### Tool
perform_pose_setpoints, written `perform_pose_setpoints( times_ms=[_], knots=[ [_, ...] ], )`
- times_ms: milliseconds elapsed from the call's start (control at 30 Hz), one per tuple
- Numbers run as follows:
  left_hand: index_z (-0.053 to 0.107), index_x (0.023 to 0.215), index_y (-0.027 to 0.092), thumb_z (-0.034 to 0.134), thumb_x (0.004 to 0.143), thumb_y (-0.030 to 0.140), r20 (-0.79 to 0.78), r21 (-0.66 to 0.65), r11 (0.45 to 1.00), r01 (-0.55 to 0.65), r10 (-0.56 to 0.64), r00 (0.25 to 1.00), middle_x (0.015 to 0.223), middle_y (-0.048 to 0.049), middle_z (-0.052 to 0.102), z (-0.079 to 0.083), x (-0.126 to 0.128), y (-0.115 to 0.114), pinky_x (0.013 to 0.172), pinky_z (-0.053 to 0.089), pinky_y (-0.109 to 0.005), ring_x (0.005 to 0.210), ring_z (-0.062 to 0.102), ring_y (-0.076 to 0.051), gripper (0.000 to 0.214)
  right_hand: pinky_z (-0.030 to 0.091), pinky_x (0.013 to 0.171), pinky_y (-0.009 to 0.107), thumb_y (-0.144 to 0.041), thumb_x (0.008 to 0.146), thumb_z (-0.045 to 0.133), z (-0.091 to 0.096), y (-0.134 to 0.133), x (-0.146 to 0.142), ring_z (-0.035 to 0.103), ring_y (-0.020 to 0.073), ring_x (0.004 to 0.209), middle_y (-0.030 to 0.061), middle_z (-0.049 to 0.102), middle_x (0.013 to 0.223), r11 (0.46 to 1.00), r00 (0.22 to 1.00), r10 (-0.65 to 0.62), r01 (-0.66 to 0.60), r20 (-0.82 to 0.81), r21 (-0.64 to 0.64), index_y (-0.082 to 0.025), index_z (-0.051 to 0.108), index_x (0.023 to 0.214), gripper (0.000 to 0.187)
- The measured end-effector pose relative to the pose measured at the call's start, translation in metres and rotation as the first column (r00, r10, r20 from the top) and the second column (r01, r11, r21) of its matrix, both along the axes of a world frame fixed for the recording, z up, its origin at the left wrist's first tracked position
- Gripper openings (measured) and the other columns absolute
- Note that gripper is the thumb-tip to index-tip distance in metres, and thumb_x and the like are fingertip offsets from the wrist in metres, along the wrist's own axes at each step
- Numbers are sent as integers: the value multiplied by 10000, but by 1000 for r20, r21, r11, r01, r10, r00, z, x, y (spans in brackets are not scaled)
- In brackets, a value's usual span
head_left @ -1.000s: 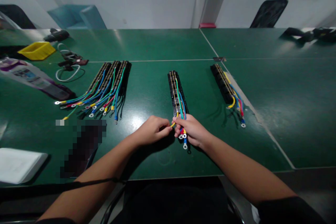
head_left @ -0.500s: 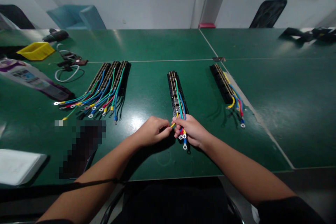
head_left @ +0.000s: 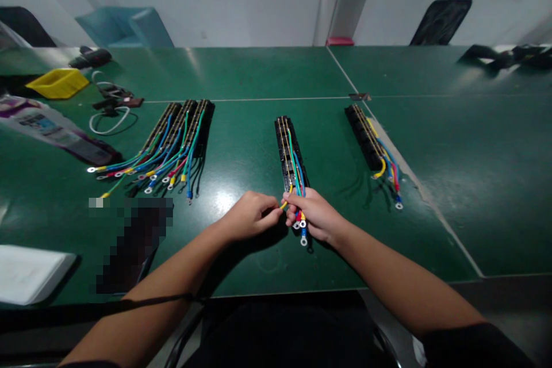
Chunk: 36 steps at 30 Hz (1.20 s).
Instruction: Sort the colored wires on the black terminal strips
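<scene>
A black terminal strip [head_left: 288, 146] lies lengthwise in the middle of the green table [head_left: 241, 75], with green, blue, yellow and red wires running along it toward me. My left hand [head_left: 250, 215] is closed in a pinch on a yellow wire [head_left: 283, 204] at the strip's near end. My right hand [head_left: 317, 215] is closed around the bundle of coloured wires [head_left: 301, 224], whose ring terminals hang out below my fingers. The two hands nearly touch.
Three wired strips [head_left: 183, 129] lie side by side at the left, one more wired strip [head_left: 366, 135] at the right. A yellow tray [head_left: 58, 82], a white cable [head_left: 110, 121], a printed bag [head_left: 52, 129] and a white sheet [head_left: 30, 273] sit further left.
</scene>
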<state>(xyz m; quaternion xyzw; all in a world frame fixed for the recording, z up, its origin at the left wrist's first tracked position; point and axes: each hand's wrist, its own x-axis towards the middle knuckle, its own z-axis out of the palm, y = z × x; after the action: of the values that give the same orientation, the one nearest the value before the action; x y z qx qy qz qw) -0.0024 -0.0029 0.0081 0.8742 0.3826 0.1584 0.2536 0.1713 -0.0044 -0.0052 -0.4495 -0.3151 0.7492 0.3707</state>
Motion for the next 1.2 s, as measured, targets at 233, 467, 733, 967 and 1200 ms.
perform_pose_setpoints(
  times_ms=[233, 467, 733, 967, 1200],
  knots=[
    [578, 642, 141, 492, 867, 277, 10, 11, 1000, -23, 23, 1000, 516, 33, 509, -3, 0, 0, 503, 257, -204, 470, 422, -64, 277, 476, 403, 205, -204, 849, 566, -1, 0, 0, 509, 84, 363, -54, 489, 446, 1000, 1000, 2, -2, -1, -1, -135, 570, 743, 127],
    [624, 761, 147, 566, 842, 330, 136, -50, 996, -68, 74, 988, 664, -1, 643, 2, -5, -2, 538, 349, -189, 571, 547, -85, 209, 476, 412, 207, -205, 843, 577, -2, 0, 0, 516, 87, 363, -57, 490, 441, 1000, 1000, -15, 15, -3, 6, -135, 565, 737, 127],
    [628, 817, 163, 586, 832, 336, 58, 42, 999, 9, -11, 998, 678, 6, 631, 4, -9, -1, 547, 337, -198, 577, 531, -89, 179, 457, 394, 202, -239, 825, 593, -2, -1, 0, 519, 94, 357, -51, 499, 427, 1000, 1000, -11, 11, 15, 15, -138, 564, 731, 141],
    [577, 779, 160, 476, 906, 292, -17, 103, 994, 25, -23, 1000, 629, 7, 579, -2, -7, -1, 519, 296, -206, 544, 491, -88, 209, 478, 402, 216, -242, 808, 610, -2, -1, -1, 501, 86, 363, -62, 485, 449, 1000, 1000, -15, 14, 24, 19, -145, 560, 730, 134],
    [631, 821, 175, 504, 898, 299, -7, 169, 985, 35, -34, 999, 727, -16, 607, -4, -10, 2, 591, 363, -216, 648, 536, -107, 193, 491, 404, 221, -222, 825, 593, -3, -1, -1, 497, 84, 373, -63, 481, 460, 1000, 1000, -20, 20, 11, 17, -145, 557, 749, 114]
  ],
)
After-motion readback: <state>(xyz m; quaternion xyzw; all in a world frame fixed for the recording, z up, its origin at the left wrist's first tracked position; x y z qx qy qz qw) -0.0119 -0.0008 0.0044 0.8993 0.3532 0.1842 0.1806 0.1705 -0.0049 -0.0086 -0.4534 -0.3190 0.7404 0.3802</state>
